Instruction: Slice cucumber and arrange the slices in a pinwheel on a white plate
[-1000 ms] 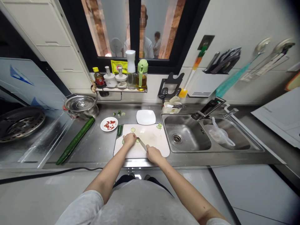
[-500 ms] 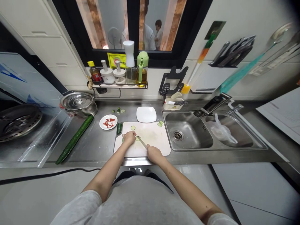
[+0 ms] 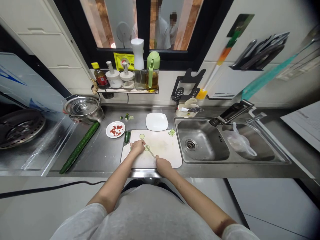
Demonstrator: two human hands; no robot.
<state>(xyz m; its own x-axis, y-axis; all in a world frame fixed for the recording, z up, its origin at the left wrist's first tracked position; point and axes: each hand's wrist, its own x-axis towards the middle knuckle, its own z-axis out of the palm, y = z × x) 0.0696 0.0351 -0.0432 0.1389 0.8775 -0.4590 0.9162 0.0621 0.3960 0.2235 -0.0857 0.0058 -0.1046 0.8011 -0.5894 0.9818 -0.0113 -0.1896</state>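
My right hand is wrapped round the handle of a kitchen knife, low on the white cutting board. The blade points up and left, its tip at a thin cucumber slice. Beside that slice my left hand rests with its fingers bent together; what lies under them is hidden. A bit of green edge shows left of its knuckles. Another cucumber slice lies above the hand. A dark green cucumber piece sits at the board's left edge, and several cut slices lie at its upper right corner.
A whole cucumber lies on the left of the counter. Behind the board stand a plate of red pieces and a white plate. The sink adjoins on the right. A lidded steel pot stands back left.
The view has shifted slightly. The knife blade appears narrower, turned a little more on edge, near the same slice. My left hand stays about where it was.
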